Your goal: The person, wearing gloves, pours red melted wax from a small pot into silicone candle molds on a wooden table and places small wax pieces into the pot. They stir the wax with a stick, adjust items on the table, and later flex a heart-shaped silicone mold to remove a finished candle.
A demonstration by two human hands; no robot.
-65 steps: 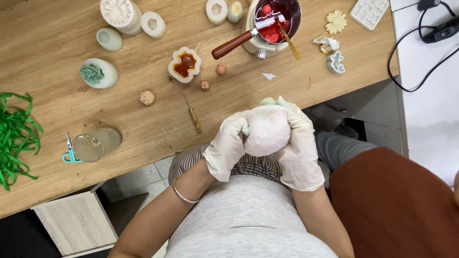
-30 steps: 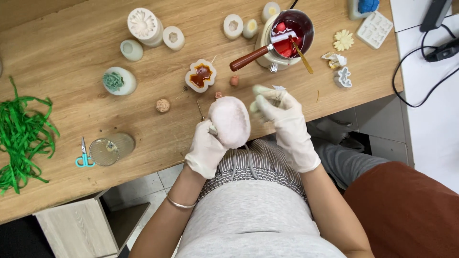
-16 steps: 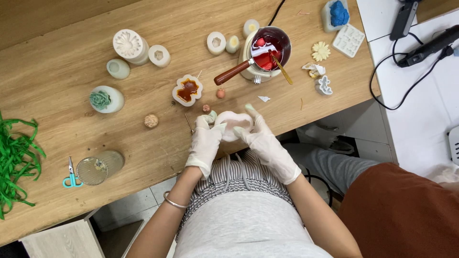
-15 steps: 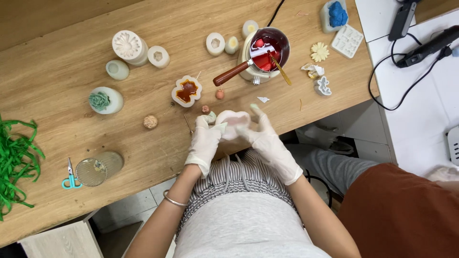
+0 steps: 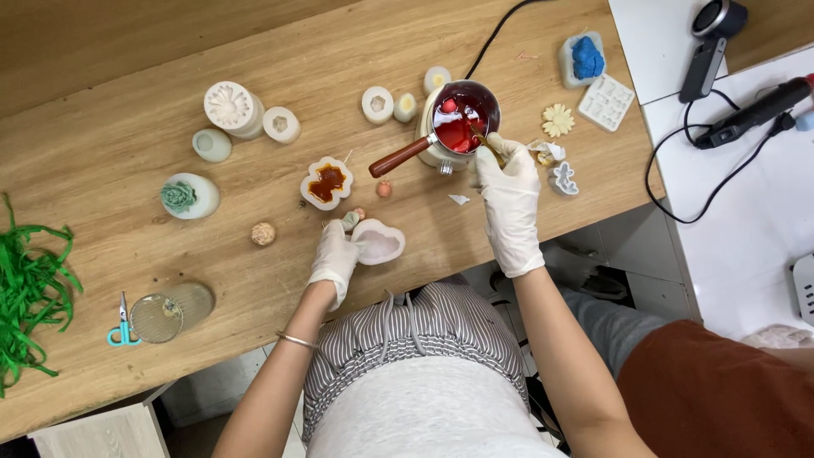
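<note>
Left hand (image 5: 333,259), white glove: fingers curled around the left edge of a pale pink heart-shaped silicone mould (image 5: 379,242), pinning it on the wooden tabletop (image 5: 102,246) near the front edge. Mould cavity faces up.

Right hand (image 5: 509,188), also gloved: clenched around a thin stirring stick (image 5: 485,144) whose tip sits at the rim of a small metal melting pot with red wax (image 5: 463,114). The stick is mostly covered by the fingers; can't tell how far it dips in. The pot's brown wooden handle (image 5: 400,157) points left, and a black cable (image 5: 496,32) runs from the pot to the table's far edge.

On the tabletop:
- white mould filled with dark red-brown wax (image 5: 326,182), just beyond the left hand
- white cylindrical flower mould (image 5: 231,108), with several small round white moulds beside it
- white mould with a green succulent shape (image 5: 186,196)
- small tan ball (image 5: 264,233)
- round glass lid (image 5: 170,309) next to teal-handled scissors (image 5: 123,320)
- green shredded paper strips (image 5: 30,297), cut off at the left edge
- cream daisy casting (image 5: 557,120), white tray mould (image 5: 605,102), mould with blue filling (image 5: 582,58)

White side table (image 5: 746,187) to the right carries black cabled tools, too partial to identify. Tiled floor is visible below. The person is seated in a striped top; brown fabric at bottom right is cut off.
</note>
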